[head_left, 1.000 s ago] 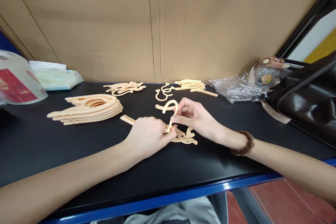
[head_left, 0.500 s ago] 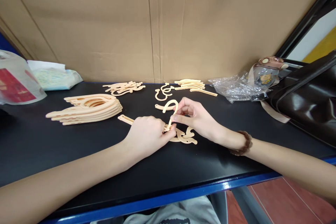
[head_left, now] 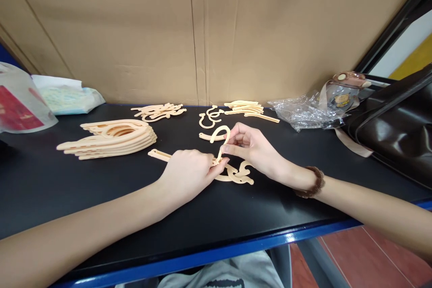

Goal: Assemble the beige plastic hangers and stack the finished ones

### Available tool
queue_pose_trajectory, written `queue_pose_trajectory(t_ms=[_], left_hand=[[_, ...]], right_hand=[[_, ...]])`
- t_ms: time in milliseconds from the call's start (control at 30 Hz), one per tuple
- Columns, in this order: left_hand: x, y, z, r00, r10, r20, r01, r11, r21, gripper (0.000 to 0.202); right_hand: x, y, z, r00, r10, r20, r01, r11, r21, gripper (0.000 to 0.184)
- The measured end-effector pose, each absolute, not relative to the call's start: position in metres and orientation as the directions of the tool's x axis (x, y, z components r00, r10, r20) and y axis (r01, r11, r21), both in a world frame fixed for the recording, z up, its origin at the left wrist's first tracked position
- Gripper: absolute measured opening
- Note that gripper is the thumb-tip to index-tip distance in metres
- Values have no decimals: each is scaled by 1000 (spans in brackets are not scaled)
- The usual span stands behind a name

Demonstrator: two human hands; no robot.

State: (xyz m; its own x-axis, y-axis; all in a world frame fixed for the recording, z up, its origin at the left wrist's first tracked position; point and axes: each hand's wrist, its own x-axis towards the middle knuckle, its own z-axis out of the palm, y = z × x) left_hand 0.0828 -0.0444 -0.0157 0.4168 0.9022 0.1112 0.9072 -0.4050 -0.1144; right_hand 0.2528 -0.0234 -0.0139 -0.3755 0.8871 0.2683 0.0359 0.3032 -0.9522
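My left hand (head_left: pixel 191 175) is closed on a flat beige hanger piece (head_left: pixel 236 174) that lies on the black table (head_left: pixel 101 198); a straight arm of it sticks out to the left of the hand. My right hand (head_left: pixel 254 148) pinches the shank of a curved beige hook (head_left: pixel 221 134) that stands upright where my left fingertips meet the piece. Both hands touch at that joint.
A stack of beige hanger bodies (head_left: pixel 111 139) lies at the left. Smaller piles of beige parts (head_left: pixel 158 111) and hooks (head_left: pixel 209 118) sit near the cardboard wall (head_left: pixel 202 31). Crumpled clear plastic (head_left: pixel 303 114) and a dark bag (head_left: pixel 394 130) are at the right, packets (head_left: pixel 20 103) at the far left.
The hook in my right hand has tilted slightly and the hanger piece has shifted a little left under my left hand. Otherwise the hands stay at the same spot.
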Motion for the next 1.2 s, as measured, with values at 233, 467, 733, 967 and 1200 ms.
queue_pose_trajectory(t_ms=[233, 467, 733, 967, 1200], left_hand=[[83, -46, -14, 445, 889, 111, 895, -438, -85, 63], [86, -46, -14, 417, 898, 144, 908, -420, -10, 55], [77, -42, -8, 350, 914, 205, 919, -377, 112, 37], [63, -32, -3, 197, 931, 308, 787, -337, 516, 29], [63, -23, 0, 247, 958, 144, 315, -220, 923, 22]], right_hand=[[255, -21, -11, -410, 866, 287, 81, 348, -934, 27], [256, -24, -12, -441, 778, 448, 112, 542, -833, 23], [264, -17, -11, -423, 722, 547, 225, 669, -709, 13], [287, 16, -20, -541, 631, 556, 623, 745, -238, 19], [292, 22, -25, -630, 661, 407, 685, 721, -109, 29]])
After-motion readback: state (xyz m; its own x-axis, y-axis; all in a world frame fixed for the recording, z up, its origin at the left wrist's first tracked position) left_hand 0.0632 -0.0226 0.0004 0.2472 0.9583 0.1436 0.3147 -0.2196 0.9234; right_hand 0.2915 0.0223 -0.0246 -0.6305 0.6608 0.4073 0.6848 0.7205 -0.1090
